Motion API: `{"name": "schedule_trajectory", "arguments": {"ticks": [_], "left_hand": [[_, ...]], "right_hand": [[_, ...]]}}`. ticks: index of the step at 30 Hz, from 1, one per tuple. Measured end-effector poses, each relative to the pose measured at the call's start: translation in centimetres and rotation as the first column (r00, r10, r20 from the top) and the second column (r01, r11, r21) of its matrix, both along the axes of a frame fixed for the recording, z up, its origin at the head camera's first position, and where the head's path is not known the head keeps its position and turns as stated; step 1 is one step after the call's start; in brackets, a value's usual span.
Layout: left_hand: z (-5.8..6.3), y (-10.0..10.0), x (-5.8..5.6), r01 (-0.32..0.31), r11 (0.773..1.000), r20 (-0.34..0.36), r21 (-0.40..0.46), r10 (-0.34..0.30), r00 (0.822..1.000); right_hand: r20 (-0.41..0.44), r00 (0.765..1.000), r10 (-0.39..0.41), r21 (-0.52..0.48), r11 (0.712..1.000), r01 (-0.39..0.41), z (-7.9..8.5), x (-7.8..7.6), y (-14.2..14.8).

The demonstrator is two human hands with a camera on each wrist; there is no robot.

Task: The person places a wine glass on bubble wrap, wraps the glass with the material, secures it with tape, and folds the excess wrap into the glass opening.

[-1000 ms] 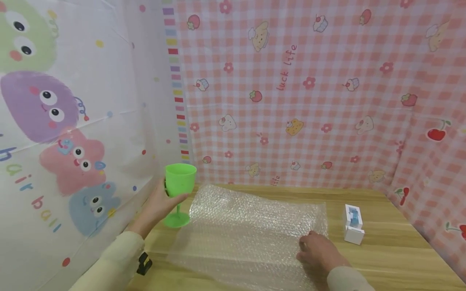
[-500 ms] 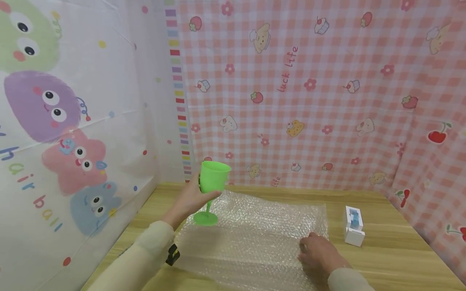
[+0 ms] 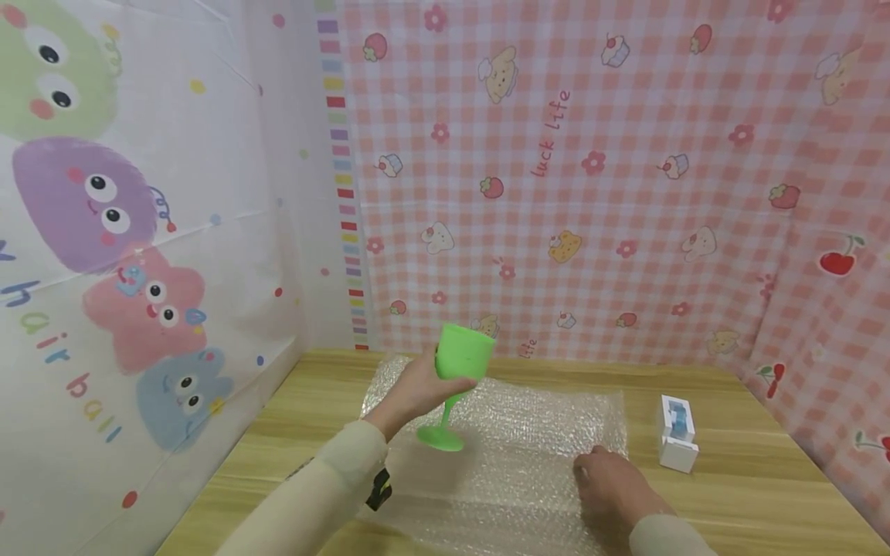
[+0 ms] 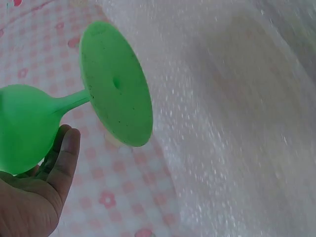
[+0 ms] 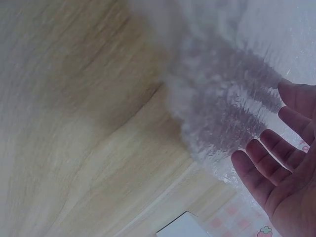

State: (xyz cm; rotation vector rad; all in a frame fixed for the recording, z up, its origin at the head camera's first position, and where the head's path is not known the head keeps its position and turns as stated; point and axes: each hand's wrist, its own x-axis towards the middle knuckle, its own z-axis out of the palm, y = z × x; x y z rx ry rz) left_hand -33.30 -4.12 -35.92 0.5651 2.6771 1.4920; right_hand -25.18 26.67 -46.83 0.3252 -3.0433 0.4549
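Note:
In the head view, my left hand point(image 3: 420, 390) grips a green plastic goblet point(image 3: 464, 351) round its bowl, thumb across the front. The goblet leans, rim to the right, held over a sheet of bubble wrap point(image 3: 514, 479) spread on the table. Its round base point(image 4: 116, 84) and stem show free of the fingers in the left wrist view. Over the right part of the sheet is my right hand point(image 3: 615, 483). The right wrist view shows its fingers point(image 5: 264, 163) spread and slightly bent, pinching nothing; whether they touch the wrap I cannot tell.
A small white holder with a blue piece point(image 3: 677, 421) stands right of the wrap on the wooden table point(image 3: 758, 494). A black and yellow item point(image 3: 378, 490) shows beside the left sleeve. Printed cloths point(image 3: 528, 193) hang behind and at both sides.
My left hand has carried the goblet rightward from the sheet's left edge to over the bubble wrap, and the goblet has tilted more. My right hand has stayed almost in place.

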Motion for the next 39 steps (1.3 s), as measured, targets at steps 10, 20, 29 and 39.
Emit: {"name": "schedule_trajectory", "arguments": {"ticks": [10, 20, 29, 39], "left_hand": [[-1.2, 4.0, 0.5, 0.096, 0.995, 0.069, 0.019, -0.097, 0.993], [-2.1, 7.0, 1.1, 0.119, 0.993, 0.143, 0.023, -0.121, 0.982], [-2.9, 8.9, 1.9, 0.114, 0.988, 0.203, 0.102, -0.133, 0.97], [-4.2, 10.6, 2.0, 0.053, 0.993, 0.262, 0.103, -0.079, 0.962]], "right_hand": [[-0.003, 1.0, -0.008, 0.05, 0.999, 0.008, -0.3, 0.0, 0.5], [-0.018, 1.0, -0.021, 0.072, 0.997, 0.022, -0.3, 0.0, 0.8], [-0.032, 0.999, -0.015, 0.037, 0.999, 0.016, -0.3, 0.1, 0.8], [-0.054, 0.998, 0.019, 0.006, 1.0, -0.019, -0.1, 0.0, 1.1]]}}
